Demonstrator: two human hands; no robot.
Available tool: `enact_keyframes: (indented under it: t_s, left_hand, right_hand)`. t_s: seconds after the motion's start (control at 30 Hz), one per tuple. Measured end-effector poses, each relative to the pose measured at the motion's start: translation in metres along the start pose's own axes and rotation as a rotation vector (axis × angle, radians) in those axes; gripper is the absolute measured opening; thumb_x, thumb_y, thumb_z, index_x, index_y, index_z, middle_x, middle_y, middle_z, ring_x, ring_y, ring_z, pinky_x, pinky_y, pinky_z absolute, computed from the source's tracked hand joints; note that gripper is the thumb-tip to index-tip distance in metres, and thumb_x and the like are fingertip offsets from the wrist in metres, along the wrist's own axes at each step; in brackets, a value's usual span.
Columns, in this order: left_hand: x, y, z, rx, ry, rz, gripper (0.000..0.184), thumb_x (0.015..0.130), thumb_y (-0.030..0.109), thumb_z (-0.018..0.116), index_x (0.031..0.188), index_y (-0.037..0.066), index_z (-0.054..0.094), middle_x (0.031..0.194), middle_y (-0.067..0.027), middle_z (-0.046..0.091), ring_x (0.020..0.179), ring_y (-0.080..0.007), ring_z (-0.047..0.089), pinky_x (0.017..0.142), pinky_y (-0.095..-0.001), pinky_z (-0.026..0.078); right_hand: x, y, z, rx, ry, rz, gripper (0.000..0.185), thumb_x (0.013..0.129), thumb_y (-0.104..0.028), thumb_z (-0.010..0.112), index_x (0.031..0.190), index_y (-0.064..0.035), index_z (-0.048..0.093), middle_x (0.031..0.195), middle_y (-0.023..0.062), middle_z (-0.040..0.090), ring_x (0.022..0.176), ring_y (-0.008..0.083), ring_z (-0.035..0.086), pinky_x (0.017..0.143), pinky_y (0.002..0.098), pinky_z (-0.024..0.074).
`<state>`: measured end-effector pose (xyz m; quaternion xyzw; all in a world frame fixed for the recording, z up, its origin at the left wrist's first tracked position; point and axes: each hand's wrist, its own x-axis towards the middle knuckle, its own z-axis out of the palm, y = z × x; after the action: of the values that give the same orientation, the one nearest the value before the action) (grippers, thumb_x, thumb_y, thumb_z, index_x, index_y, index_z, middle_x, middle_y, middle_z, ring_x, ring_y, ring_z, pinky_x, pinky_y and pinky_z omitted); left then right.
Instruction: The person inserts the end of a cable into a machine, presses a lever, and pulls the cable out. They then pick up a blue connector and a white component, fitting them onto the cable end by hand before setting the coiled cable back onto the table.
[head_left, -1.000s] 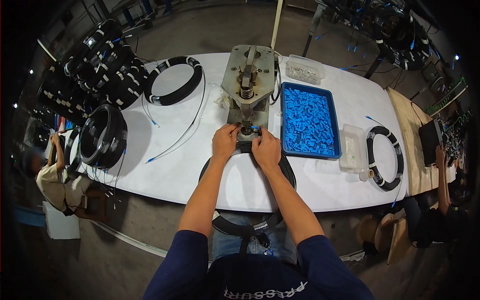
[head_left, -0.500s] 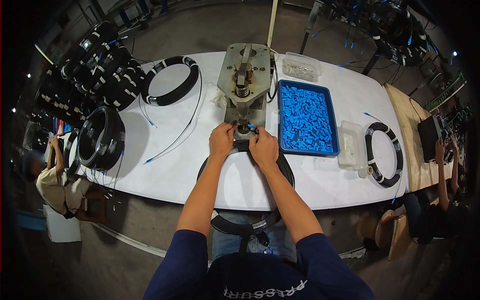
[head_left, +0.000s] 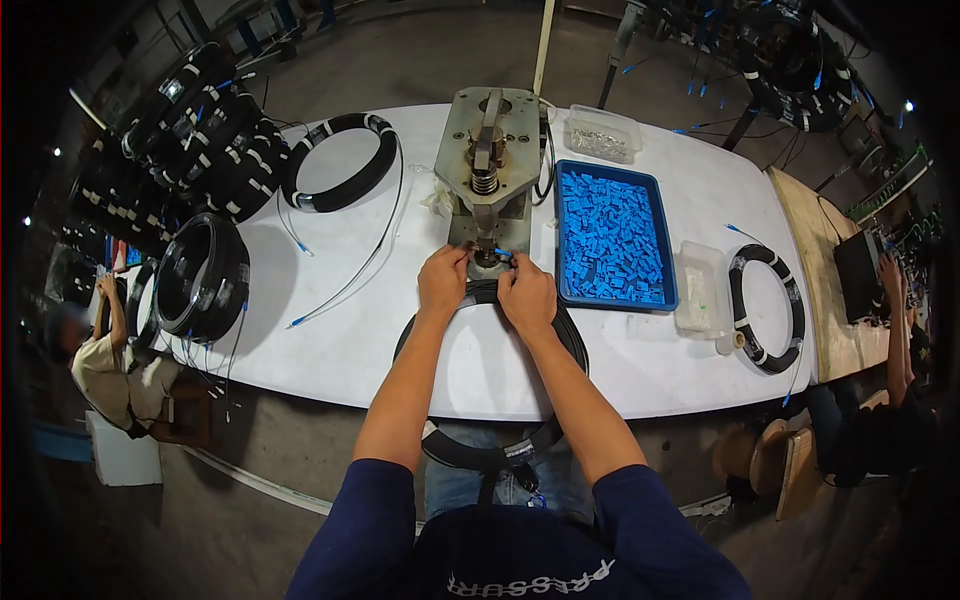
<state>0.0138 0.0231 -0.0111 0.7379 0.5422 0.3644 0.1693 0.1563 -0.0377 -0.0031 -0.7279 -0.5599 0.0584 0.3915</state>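
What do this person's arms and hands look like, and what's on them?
Dark navy short sleeves leave the forearms bare. The left hand and right hand wear no gloves, and no watch is visible. Pale lettering curves across the matching shirt.

Left hand (head_left: 443, 281) at the press (head_left: 490, 145), twelve o'clock; right hand (head_left: 528, 293) there, pinching a blue piece (head_left: 504, 254); blue tray (head_left: 672, 250) at two o'clock.

You are in a workshop: a metal press (head_left: 488, 140) stands at upper centre on your white table (head_left: 640, 385), a tray (head_left: 612, 303) of small blue parts (head_left: 612, 240) beside it; cable coils (head_left: 205, 150) crowd the upper left, people (head_left: 105, 378) both edges.
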Motion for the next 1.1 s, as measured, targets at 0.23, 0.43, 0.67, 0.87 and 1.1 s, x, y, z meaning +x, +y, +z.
enact_keyframes:
  t_s: [0.23, 0.43, 0.67, 0.87, 1.1]
  left_hand:
    - [0.0000, 0.0012, 0.0000, -0.024, 0.010, -0.012, 0.019, 0.093, 0.021, 0.061, 0.103, 0.011, 0.074, 0.083, -0.0129, 0.063, 0.077, -0.0361, 0.063, 0.068, -0.0434, 0.048]
    - [0.0002, 0.0013, -0.0004, -0.019, 0.010, -0.012, 0.019, 0.093, 0.021, 0.061, 0.104, 0.012, 0.074, 0.083, -0.0127, 0.063, 0.078, -0.0358, 0.063, 0.068, -0.0434, 0.048]
    - [0.0001, -0.0026, 0.0029, -0.008, 0.029, 0.005, 0.018, 0.093, 0.022, 0.061, 0.098, 0.011, 0.074, 0.083, -0.0127, 0.064, 0.078, -0.0363, 0.063, 0.068, -0.0438, 0.049]
    - [0.0000, -0.0003, 0.0001, 0.018, -0.023, -0.021, 0.021, 0.094, 0.018, 0.058, 0.107, 0.016, 0.074, 0.084, -0.0119, 0.064, 0.082, -0.0352, 0.063, 0.071, -0.0452, 0.050]
    - [-0.0008, 0.0003, 0.0004, -0.033, -0.022, -0.038, 0.020, 0.094, 0.018, 0.058, 0.105, 0.015, 0.074, 0.083, -0.0128, 0.063, 0.080, -0.0360, 0.062, 0.070, -0.0453, 0.050]
  right_hand:
    - [0.0003, 0.0009, 0.0006, -0.004, 0.014, -0.016, 0.027, 0.079, -0.011, 0.060, 0.102, 0.0017, 0.067, 0.089, 0.0200, 0.070, 0.077, 0.0393, 0.067, 0.077, 0.0466, 0.0531]
    - [0.0008, 0.0008, 0.0004, 0.003, 0.022, -0.024, 0.027, 0.079, -0.010, 0.060, 0.102, 0.0019, 0.067, 0.089, 0.0202, 0.071, 0.076, 0.0391, 0.067, 0.076, 0.0464, 0.0533]
    - [0.0011, -0.0035, -0.0043, -0.013, 0.004, -0.009, 0.027, 0.079, -0.010, 0.060, 0.102, 0.0013, 0.067, 0.088, 0.0195, 0.071, 0.076, 0.0379, 0.067, 0.076, 0.0457, 0.0534]
    - [0.0012, 0.0000, -0.0005, -0.021, 0.004, -0.017, 0.027, 0.079, -0.011, 0.061, 0.103, 0.0004, 0.067, 0.088, 0.0190, 0.071, 0.077, 0.0381, 0.067, 0.076, 0.0462, 0.0530]
    - [0.0007, -0.0010, -0.0007, -0.036, -0.003, -0.002, 0.028, 0.080, -0.012, 0.060, 0.105, 0.0003, 0.067, 0.090, 0.0195, 0.071, 0.079, 0.0379, 0.067, 0.077, 0.0461, 0.0526]
